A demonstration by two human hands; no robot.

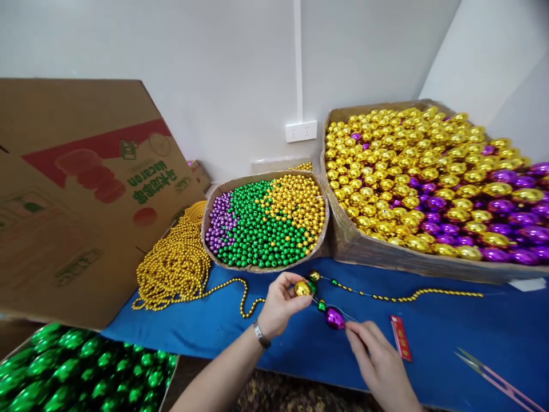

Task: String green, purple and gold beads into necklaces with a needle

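My left hand (277,306), with a watch on its wrist, is closed on a large shiny gold bead (302,288) between thumb and fingers. Strung beside it are small green beads (321,305) and a large purple bead (334,318). My right hand (381,359) pinches at the purple bead's lower right end; whether the fingertips grip the bead itself or the thread there cannot be made out. From the left hand, a thin thread with a gold-beaded strand (422,296) stretches right across the blue cloth (355,366).
Behind the hands stands a box of small purple, green and gold beads (261,223). A larger box of gold and purple beads (429,189) is at right. Gold bead chain (175,263) is piled left, near a cardboard box (86,200). Pink-handled scissors (493,375) and a red packet (401,337) lie right.
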